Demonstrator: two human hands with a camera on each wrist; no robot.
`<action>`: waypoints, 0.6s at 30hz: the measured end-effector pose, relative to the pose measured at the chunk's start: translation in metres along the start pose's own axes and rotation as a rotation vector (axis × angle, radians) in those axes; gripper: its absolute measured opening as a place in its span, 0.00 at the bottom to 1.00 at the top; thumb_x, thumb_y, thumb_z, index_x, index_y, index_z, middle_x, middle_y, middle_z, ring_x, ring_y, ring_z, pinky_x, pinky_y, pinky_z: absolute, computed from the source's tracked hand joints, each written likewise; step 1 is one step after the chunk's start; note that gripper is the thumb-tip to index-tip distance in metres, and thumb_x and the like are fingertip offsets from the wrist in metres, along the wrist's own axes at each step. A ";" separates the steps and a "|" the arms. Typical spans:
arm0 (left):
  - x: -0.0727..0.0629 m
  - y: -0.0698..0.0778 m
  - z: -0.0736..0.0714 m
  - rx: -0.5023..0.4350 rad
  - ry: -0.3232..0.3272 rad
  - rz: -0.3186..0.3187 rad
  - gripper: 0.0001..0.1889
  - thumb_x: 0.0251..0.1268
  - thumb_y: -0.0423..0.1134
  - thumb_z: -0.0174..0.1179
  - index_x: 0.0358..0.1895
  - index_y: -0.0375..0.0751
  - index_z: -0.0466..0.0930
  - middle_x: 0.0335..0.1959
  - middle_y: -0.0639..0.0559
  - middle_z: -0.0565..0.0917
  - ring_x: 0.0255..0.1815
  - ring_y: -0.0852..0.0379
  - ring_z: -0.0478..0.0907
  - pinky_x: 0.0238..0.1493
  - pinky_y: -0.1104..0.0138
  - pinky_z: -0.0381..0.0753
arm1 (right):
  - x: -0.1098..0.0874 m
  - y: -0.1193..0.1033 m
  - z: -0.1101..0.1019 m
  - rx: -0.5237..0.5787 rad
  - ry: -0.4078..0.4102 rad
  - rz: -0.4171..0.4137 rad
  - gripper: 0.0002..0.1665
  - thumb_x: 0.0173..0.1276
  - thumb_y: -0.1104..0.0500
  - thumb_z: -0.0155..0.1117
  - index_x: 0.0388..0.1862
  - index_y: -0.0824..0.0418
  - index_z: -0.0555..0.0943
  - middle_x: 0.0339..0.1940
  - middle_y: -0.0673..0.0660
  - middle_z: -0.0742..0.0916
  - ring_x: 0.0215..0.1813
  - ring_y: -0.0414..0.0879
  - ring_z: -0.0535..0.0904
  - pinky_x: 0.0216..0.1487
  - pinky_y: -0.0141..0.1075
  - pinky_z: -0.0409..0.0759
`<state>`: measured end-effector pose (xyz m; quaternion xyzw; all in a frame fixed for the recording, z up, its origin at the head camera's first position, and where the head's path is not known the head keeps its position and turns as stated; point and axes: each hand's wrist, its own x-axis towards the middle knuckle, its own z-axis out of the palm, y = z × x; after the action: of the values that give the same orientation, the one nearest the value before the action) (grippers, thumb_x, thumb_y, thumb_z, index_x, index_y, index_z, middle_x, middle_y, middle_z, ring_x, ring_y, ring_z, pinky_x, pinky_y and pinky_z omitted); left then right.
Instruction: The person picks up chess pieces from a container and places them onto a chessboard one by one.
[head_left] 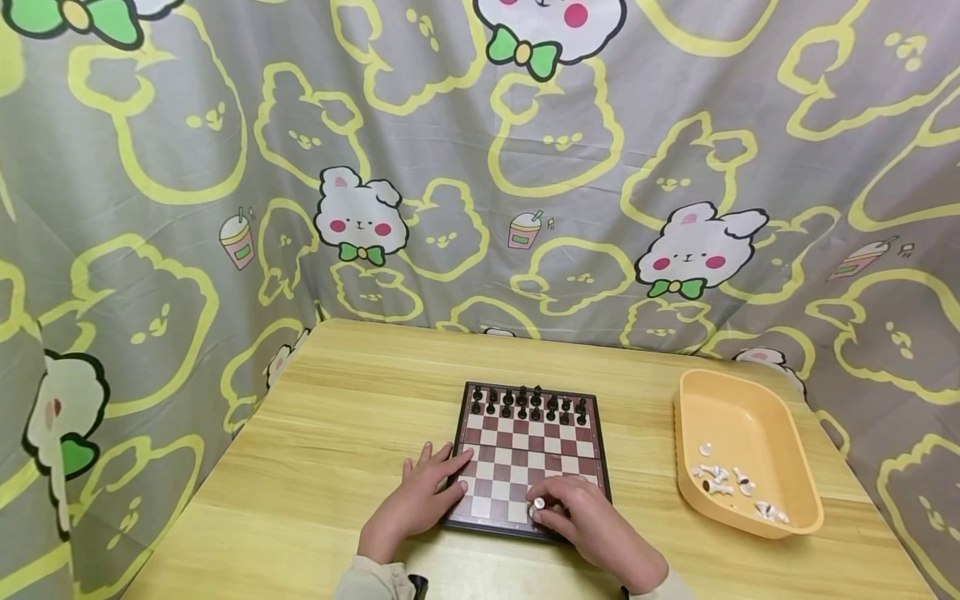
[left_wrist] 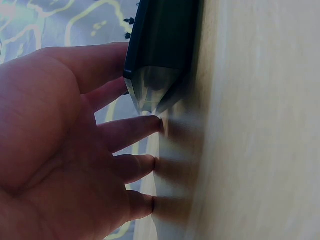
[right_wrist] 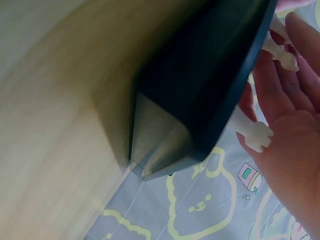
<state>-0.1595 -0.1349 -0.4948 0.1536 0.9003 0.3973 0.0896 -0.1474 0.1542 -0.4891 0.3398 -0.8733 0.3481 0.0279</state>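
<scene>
Well, the left hand (head_left: 422, 497) splays over a checkered board's (head_left: 517, 460) edge, the right hand (head_left: 583, 515) pinching a smooth chessman (head_left: 538, 503).

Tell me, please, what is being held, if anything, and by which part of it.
The right hand appears to pinch a white chess piece; which part of it is gripped cannot be told. The left hand only touches the chessboard.

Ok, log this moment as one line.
Left hand: touching chessboard; right hand: pinching white piece; black pieces: two rows; orange tray: white pieces inside
</scene>
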 end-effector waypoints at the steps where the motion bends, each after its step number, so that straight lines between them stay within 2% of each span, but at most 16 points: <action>1: 0.000 0.000 0.000 -0.001 -0.001 -0.003 0.26 0.78 0.43 0.58 0.75 0.43 0.73 0.78 0.27 0.62 0.80 0.22 0.42 0.73 0.26 0.31 | 0.000 0.000 0.000 0.005 -0.004 0.002 0.05 0.72 0.58 0.70 0.45 0.52 0.86 0.43 0.42 0.88 0.43 0.33 0.79 0.45 0.36 0.83; 7: 0.000 -0.001 0.000 -0.001 0.000 0.001 0.26 0.78 0.43 0.58 0.74 0.43 0.73 0.77 0.26 0.62 0.80 0.21 0.43 0.72 0.25 0.31 | -0.001 -0.002 -0.001 0.029 -0.015 0.046 0.08 0.72 0.57 0.71 0.48 0.54 0.87 0.45 0.44 0.88 0.43 0.33 0.80 0.45 0.35 0.83; 10: 0.000 -0.001 0.000 0.004 0.000 0.003 0.26 0.78 0.42 0.58 0.75 0.42 0.73 0.77 0.26 0.62 0.80 0.21 0.43 0.72 0.25 0.31 | -0.003 -0.004 -0.003 0.049 0.019 0.072 0.14 0.70 0.56 0.73 0.52 0.55 0.86 0.49 0.46 0.88 0.46 0.35 0.82 0.49 0.38 0.84; 14: 0.000 0.000 0.000 0.003 -0.001 0.004 0.26 0.78 0.42 0.58 0.75 0.42 0.73 0.77 0.26 0.62 0.80 0.21 0.43 0.72 0.25 0.32 | -0.005 0.001 -0.012 0.079 0.171 -0.016 0.14 0.67 0.60 0.74 0.51 0.58 0.85 0.47 0.50 0.88 0.45 0.41 0.85 0.48 0.42 0.87; 18: 0.000 0.000 -0.001 -0.002 -0.001 0.007 0.26 0.78 0.43 0.58 0.74 0.43 0.73 0.77 0.26 0.62 0.80 0.20 0.43 0.72 0.25 0.32 | -0.008 0.016 -0.034 0.101 0.395 -0.122 0.12 0.63 0.72 0.71 0.43 0.61 0.85 0.37 0.51 0.88 0.38 0.40 0.83 0.42 0.31 0.85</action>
<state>-0.1595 -0.1356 -0.4938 0.1569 0.8993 0.3984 0.0889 -0.1576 0.1881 -0.4751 0.3183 -0.8101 0.4488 0.2026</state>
